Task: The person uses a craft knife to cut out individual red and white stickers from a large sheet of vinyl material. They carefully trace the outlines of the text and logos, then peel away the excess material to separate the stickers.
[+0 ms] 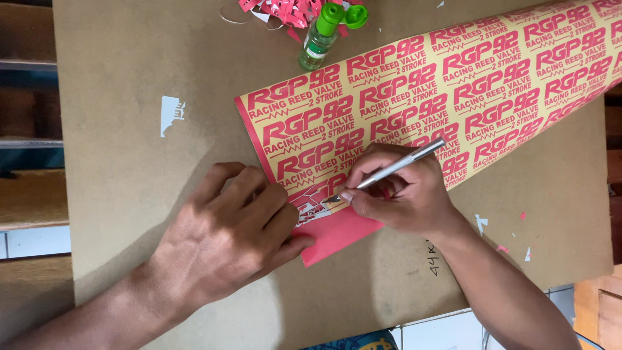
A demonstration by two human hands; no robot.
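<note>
A long yellow sticker sheet (453, 84) with repeated red lettering lies across a brown board (123, 78). Its near corner is plain red (340, 233). My left hand (233, 230) presses flat on that corner, fingers spread over the sheet's edge. My right hand (402, 191) grips a thin silver craft knife (395, 168) like a pen. The blade tip touches the sheet just right of my left fingertips, where small cut pieces of the red layer show.
A small green-capped clear bottle (321, 35) lies at the board's far edge beside a pile of red and white paper scraps (285, 11). A white scrap (171, 114) sits on the left. Tiny offcuts (502, 236) dot the right side. Wooden shelves are on the left.
</note>
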